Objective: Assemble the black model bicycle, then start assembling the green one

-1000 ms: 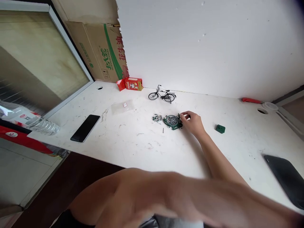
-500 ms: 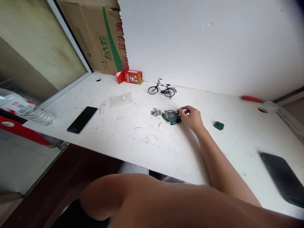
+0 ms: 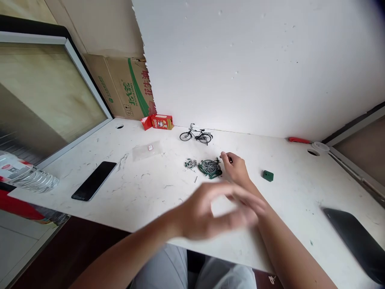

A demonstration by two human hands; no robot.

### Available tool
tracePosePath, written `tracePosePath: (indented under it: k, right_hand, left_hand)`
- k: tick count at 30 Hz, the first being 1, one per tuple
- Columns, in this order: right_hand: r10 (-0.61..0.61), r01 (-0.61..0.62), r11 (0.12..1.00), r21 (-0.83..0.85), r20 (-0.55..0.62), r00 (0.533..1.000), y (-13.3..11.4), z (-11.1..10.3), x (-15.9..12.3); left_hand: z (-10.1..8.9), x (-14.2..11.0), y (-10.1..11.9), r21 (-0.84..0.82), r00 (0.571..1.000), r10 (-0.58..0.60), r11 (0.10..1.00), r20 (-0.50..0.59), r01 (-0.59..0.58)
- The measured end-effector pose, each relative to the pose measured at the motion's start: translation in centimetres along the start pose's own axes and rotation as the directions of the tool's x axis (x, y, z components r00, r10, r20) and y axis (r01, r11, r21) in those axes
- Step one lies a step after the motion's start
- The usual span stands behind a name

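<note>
My right hand [image 3: 236, 167] rests on the white table [image 3: 156, 192] with its fingers curled in a pinch on something small that I cannot make out. It sits just right of a green model bicycle part with a spoked wheel [image 3: 209, 167]. Left of that part lies a small heap of metal bits [image 3: 190, 163]. My left hand [image 3: 216, 214] is raised above the table's front edge, smeared by motion, and touches nothing. A finished black model bicycle [image 3: 196, 135] stands by the wall behind.
A small green block [image 3: 268, 176] lies right of my right hand. A black phone [image 3: 94, 186], a clear plastic bag [image 3: 146, 150], a red carton [image 3: 159, 121] and a water bottle [image 3: 27, 176] are to the left. A dark flat object [image 3: 357, 241] lies at the right edge.
My left arm has swung from low across the bottom of the view up over the table's front. My right hand stays by the green wheel part. The view has tilted.
</note>
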State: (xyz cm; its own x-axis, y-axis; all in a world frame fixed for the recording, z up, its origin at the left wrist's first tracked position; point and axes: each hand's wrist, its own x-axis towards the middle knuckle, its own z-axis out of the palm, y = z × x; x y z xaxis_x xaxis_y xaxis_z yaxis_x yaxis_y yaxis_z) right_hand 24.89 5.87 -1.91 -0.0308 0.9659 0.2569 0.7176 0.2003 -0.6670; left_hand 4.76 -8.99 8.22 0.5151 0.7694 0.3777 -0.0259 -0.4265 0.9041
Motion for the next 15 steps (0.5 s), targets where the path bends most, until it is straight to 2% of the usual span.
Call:
tracePosePath:
  k: [2,3,6,8,11,15]
  right_hand:
    - [-0.030,0.030,1.000,0.009,0.036,0.999,-0.1,-0.1,-0.1]
    - [-0.054,0.053,0.999,0.010,0.072,0.996,-0.2,-0.2,-0.2]
    - [-0.122,0.128,0.992,-0.009,0.226,0.967,-0.8,-0.6,-0.7]
    - [-0.105,0.135,0.988,-0.071,0.325,0.940,-1.5,-0.8,-1.0]
    - [-0.043,0.132,0.972,-0.194,0.404,0.914,-2.3,-1.1,-1.5]
    - [-0.027,0.149,0.958,-0.244,0.441,0.897,-2.9,-1.3,-1.6]
  left_hand:
    - [-2.3,2.1,-4.1,0.098,0.990,-0.037,0.994,-0.133,0.050]
    - [-3.6,2.8,-6.5,0.178,0.969,-0.052,0.979,-0.240,0.097]
    - [-7.2,3.9,-13.2,0.427,0.932,-0.007,0.888,-0.362,0.173]
    - [-8.6,3.8,-16.2,0.531,0.926,0.070,0.834,-0.372,0.151]
    - [-9.1,3.1,-17.9,0.618,0.904,0.166,0.775,-0.395,0.128]
    - [-8.9,2.5,-17.8,0.615,0.890,0.187,0.779,-0.415,0.123]
